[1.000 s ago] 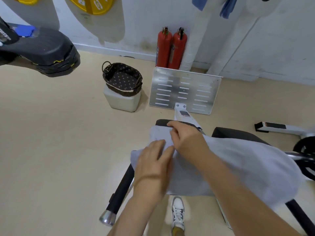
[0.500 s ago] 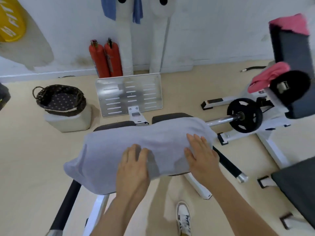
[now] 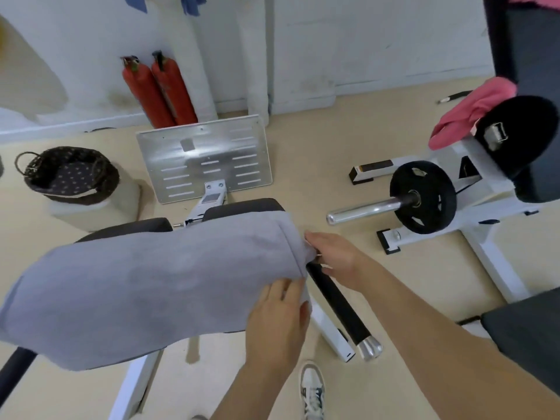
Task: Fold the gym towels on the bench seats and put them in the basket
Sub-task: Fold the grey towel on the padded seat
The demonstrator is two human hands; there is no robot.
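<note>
On the bench seat, left hand and right hand each grip the gray towel.

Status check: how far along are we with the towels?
Done: nothing yet; the basket shows only its dotted liner. In hand: the grey towel lies spread over the bench seat, right hand pinching its far right corner, left hand at the near one. Left: folding it, basketing it, then the pink towel.
</note>
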